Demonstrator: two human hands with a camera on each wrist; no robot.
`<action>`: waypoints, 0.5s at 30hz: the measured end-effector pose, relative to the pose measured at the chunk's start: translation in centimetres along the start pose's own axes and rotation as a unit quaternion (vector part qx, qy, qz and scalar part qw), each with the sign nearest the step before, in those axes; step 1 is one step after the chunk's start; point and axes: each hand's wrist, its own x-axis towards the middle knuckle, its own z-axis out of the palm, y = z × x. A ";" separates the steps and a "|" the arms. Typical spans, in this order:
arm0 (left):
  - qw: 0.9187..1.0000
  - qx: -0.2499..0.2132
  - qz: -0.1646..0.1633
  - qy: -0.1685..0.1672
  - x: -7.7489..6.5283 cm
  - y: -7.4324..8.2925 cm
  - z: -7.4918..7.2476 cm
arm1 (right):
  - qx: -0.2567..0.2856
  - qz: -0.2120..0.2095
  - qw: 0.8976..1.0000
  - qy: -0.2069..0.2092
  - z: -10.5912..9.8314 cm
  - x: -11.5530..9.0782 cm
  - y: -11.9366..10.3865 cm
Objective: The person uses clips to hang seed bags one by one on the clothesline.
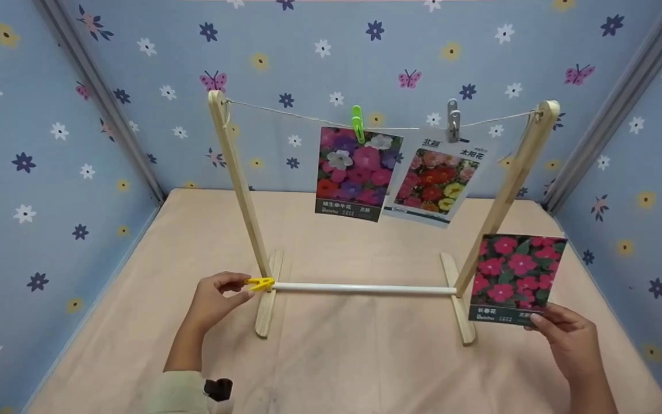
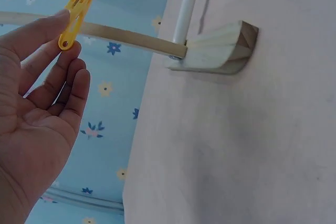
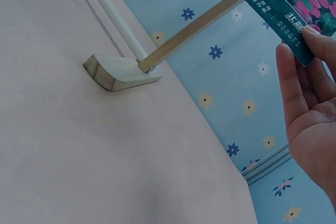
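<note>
Between thumb and fingers my left hand (image 1: 220, 299) pinches a yellow clothespin (image 1: 260, 284), level with the foot of the left post in the head view. The left wrist view shows the clothespin (image 2: 79, 17) tilted, its jaws together. My right hand (image 1: 571, 336) grips a seed packet (image 1: 518, 279) with pink-red flowers by its lower right corner, holding it upright in front of the right post. Two more packets hang from a string (image 1: 285, 111): a purple and pink one (image 1: 357, 172) under a green clothespin (image 1: 357, 123), a white-bordered one (image 1: 434, 178) under a grey clothespin (image 1: 453, 121).
The string runs between a left wooden post (image 1: 242, 190) and a right wooden post (image 1: 503, 195). A white rod (image 1: 365, 288) joins their wooden feet low down. The stand is on a pale pink cloth surface (image 1: 354, 362), with flower-patterned blue walls (image 1: 331, 75) behind and at both sides.
</note>
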 end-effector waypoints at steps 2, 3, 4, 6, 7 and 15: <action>1.000 -0.007 0.010 0.002 0.0 1.0 0.1 | -0.016 0.001 1.000 -0.007 0.4 0.1 -0.1; 1.000 -0.009 0.017 0.002 0.1 1.5 0.1 | -0.023 0.001 1.000 -0.009 0.7 0.2 -0.1; 1.000 -0.013 0.027 0.005 0.1 1.8 0.1 | -0.030 0.001 0.999 -0.012 0.9 0.3 -0.2; 0.999 -0.020 0.042 0.007 0.3 2.2 0.2 | -0.044 0.001 0.999 -0.019 1.5 0.4 -0.3; 0.999 -0.019 0.047 0.007 0.3 2.7 0.2 | -0.052 0.003 0.998 -0.023 1.7 0.5 -0.3; 0.994 -0.019 0.105 -0.001 -0.4 7.7 -0.5 | -0.087 0.001 0.994 -0.070 3.8 0.7 -0.4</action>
